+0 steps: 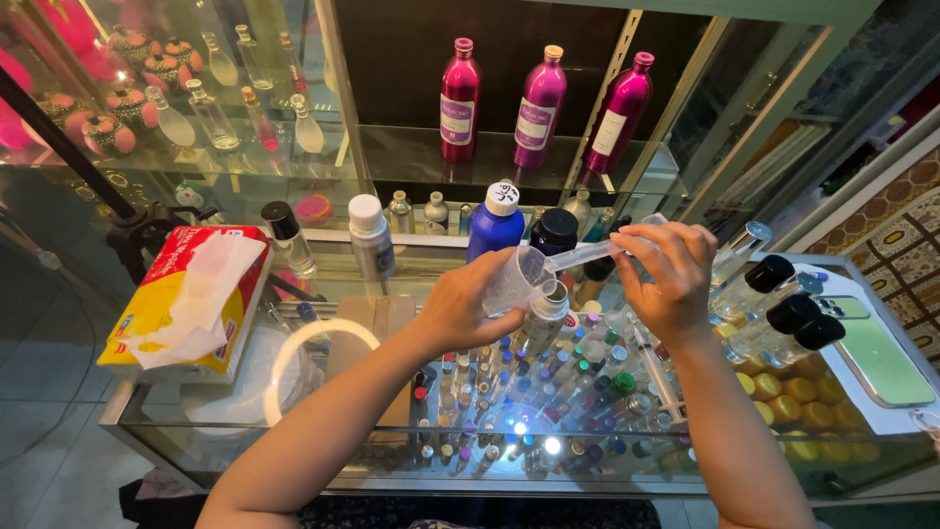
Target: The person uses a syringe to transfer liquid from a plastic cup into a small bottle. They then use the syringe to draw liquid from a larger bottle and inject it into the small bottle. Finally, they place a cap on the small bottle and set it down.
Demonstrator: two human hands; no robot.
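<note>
Over the glass counter (323, 460), approx. centre, I read both hands raised above rows of small capped vials (548, 392). Left hand (470, 304): fingers closed round a clear plastic measuring cup (511, 279), tilted w/ its lip toward the syringe, presumably so the tip reaches the liquid. Right hand (666, 274): closed on a clear syringe (597, 253), held near-horizontal, tip inside the cup. Just below the cup stands a small silver bottle (546, 313), uncapped, close enough for quick transfer. Blue bottle (496, 225) sits behind; tissue pack (191, 294) lies well apart at left.
</note>
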